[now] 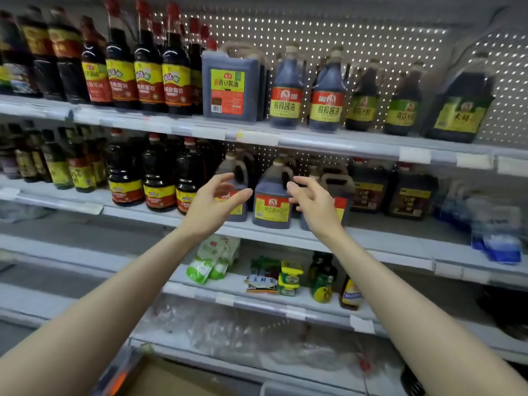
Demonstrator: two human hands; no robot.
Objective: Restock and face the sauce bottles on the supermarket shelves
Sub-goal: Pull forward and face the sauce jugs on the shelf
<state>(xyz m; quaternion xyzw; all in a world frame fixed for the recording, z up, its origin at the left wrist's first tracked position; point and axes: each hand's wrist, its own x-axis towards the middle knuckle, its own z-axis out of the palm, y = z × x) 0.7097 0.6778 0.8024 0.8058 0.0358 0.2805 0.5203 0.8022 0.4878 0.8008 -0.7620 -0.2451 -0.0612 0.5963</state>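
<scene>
Supermarket shelf (400, 235) | dark handled jug (273, 204), red-yellow label | left hand (217, 201), right hand (314, 201) both released, flanking it

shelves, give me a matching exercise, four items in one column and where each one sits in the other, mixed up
Items:
1. square jug
2. round jug
3. green pouches
4. water pack

Places:
a. between the left hand and right hand
b. right end of the middle shelf
c. upper shelf
d. lower shelf

Pairs: 1-c, 2-a, 3-d, 4-b
</scene>
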